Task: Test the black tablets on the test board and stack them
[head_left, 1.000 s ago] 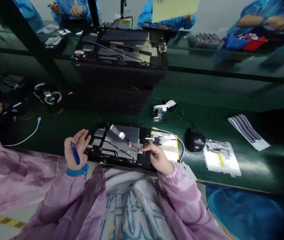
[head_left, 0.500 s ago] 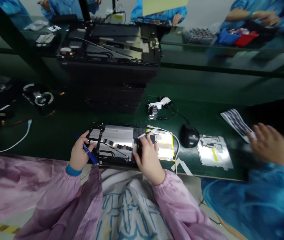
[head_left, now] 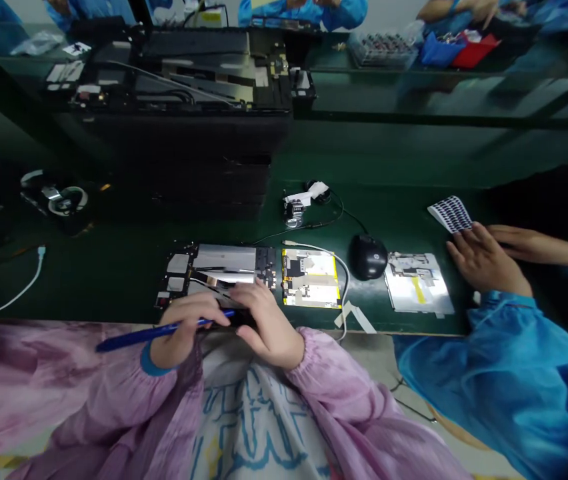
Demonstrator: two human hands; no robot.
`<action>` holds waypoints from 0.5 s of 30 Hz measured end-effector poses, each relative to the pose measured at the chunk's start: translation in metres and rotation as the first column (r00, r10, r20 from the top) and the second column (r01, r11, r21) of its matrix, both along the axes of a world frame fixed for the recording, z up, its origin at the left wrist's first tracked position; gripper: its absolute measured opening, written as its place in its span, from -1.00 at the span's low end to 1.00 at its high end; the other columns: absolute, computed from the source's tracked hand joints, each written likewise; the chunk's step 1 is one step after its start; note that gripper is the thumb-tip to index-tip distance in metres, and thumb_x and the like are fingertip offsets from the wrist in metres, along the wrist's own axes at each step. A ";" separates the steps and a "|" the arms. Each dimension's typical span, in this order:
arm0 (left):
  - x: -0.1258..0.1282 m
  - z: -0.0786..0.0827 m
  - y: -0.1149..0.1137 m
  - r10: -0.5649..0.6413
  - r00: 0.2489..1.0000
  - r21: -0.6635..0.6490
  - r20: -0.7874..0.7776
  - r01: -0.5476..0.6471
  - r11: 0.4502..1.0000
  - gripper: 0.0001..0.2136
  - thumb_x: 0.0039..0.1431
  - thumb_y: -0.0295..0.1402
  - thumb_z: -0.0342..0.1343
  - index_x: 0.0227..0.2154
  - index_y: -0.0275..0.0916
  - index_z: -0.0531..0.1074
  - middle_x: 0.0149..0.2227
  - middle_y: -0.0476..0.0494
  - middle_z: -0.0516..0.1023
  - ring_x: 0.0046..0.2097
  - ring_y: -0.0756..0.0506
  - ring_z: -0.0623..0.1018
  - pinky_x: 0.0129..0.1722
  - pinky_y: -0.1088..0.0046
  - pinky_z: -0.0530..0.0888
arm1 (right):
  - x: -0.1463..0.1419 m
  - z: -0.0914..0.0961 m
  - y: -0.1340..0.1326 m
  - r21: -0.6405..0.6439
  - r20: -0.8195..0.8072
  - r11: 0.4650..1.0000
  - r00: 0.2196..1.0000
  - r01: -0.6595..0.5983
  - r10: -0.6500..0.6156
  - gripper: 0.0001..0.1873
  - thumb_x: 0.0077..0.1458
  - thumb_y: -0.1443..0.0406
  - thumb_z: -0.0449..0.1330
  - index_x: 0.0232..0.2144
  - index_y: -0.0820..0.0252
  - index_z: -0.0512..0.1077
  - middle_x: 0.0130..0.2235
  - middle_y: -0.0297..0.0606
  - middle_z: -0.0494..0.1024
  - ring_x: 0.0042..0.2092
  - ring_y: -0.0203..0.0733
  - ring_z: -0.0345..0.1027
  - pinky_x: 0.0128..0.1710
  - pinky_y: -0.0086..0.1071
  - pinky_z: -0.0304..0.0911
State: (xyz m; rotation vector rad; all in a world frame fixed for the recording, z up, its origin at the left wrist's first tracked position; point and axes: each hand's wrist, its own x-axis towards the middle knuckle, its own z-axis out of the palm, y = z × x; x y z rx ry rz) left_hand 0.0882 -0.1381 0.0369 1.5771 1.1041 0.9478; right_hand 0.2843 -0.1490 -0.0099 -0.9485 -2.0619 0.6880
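An opened tablet chassis [head_left: 224, 267] with a silver plate lies at the near edge of the green bench [head_left: 414, 180]. My left hand [head_left: 184, 330] is closed on a blue pen [head_left: 139, 337] that points left, and its fingers rest on the chassis's near edge. My right hand [head_left: 264, 323] is curled over the same near edge, touching the left hand. A yellow-backed board [head_left: 311, 279] lies just right of the chassis.
A black mouse [head_left: 368, 257], a silver part [head_left: 417, 283] and a dotted sheet [head_left: 451, 213] lie to the right, where a blue-sleeved co-worker's hand [head_left: 481, 260] rests. A stack of black trays [head_left: 184, 140] stands behind. A white cable [head_left: 14, 293] and tape rolls [head_left: 59, 197] lie left.
Both my hands drew back to the chassis's near edge and met there. The pen swung to point left. The co-worker's hand came to rest by the dotted sheet.
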 end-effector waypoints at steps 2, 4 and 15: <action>0.012 -0.001 0.001 -0.173 0.985 -0.072 0.018 0.174 0.982 -0.54 0.22 0.06 -0.06 -0.47 -0.17 0.55 -0.59 -0.11 0.41 -0.54 -0.10 0.41 -0.51 0.31 0.36 | 0.002 0.002 -0.003 0.039 -0.061 0.999 0.998 -0.025 0.027 -0.57 0.33 0.09 -0.20 -0.20 0.20 0.37 -0.23 -0.10 0.52 -0.11 -0.10 0.36 0.11 -0.06 0.18; 0.020 -0.006 0.003 -0.221 0.973 -0.117 0.063 0.227 0.967 -0.67 0.27 -0.08 -0.03 -0.39 -0.18 0.52 -0.60 -0.07 0.39 -0.56 -0.05 0.40 -0.56 0.40 0.33 | 0.004 0.000 -0.005 0.061 -0.065 0.998 0.998 -0.020 0.024 -0.55 0.34 0.12 -0.23 -0.35 0.18 0.35 -0.38 -0.16 0.47 -0.29 -0.14 0.31 -0.12 -0.19 0.29; 0.012 -0.011 0.014 -0.230 0.960 -0.166 0.158 0.255 0.953 -0.88 0.18 -0.31 0.06 -0.40 -0.23 0.41 -0.54 -0.07 0.46 -0.55 0.00 0.43 -0.58 0.51 0.35 | 0.039 -0.001 -0.005 -0.318 -0.148 0.941 0.987 -0.112 0.068 -0.41 0.34 0.00 -0.29 -0.57 0.12 0.25 -0.58 -0.36 0.30 -0.53 -0.29 0.18 -0.50 -0.40 0.12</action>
